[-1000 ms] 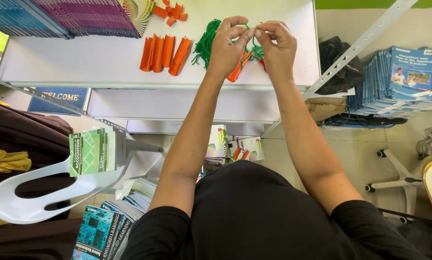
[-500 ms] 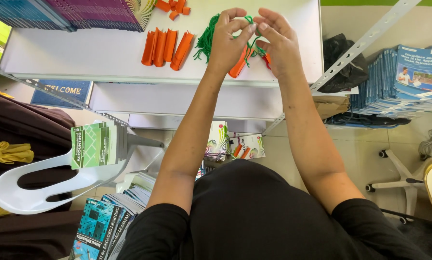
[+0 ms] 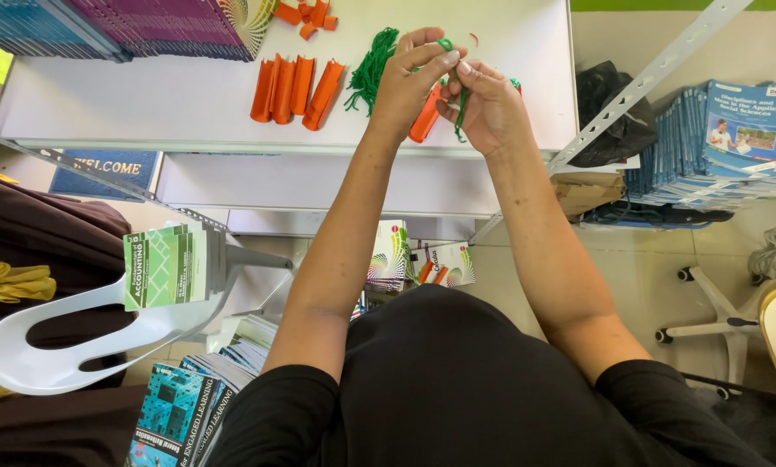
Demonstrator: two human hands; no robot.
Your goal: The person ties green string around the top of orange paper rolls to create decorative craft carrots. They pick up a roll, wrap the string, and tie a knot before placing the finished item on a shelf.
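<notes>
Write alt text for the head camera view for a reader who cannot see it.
Seen from above, a person's left hand and right hand pinch a strand of green yarn together over a white shelf, with an orange paper roll just beneath them. More orange paper rolls and a green yarn bundle lie to the left.

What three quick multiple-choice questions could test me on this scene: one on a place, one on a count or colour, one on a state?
1. Where does the loose green yarn pile lie?
A. on the white shelf
B. on the floor
C. on the chair

2. What colour are the rolled pieces lying in a row?
A. blue
B. orange
C. yellow

3. What are both hands doing?
A. resting flat
B. pinching green yarn
C. hanging at the sides

Answers: 1 A, it rests on the white shelf. 2 B, all show orange. 3 B, left hand and right hand meet on a green strand.
</notes>
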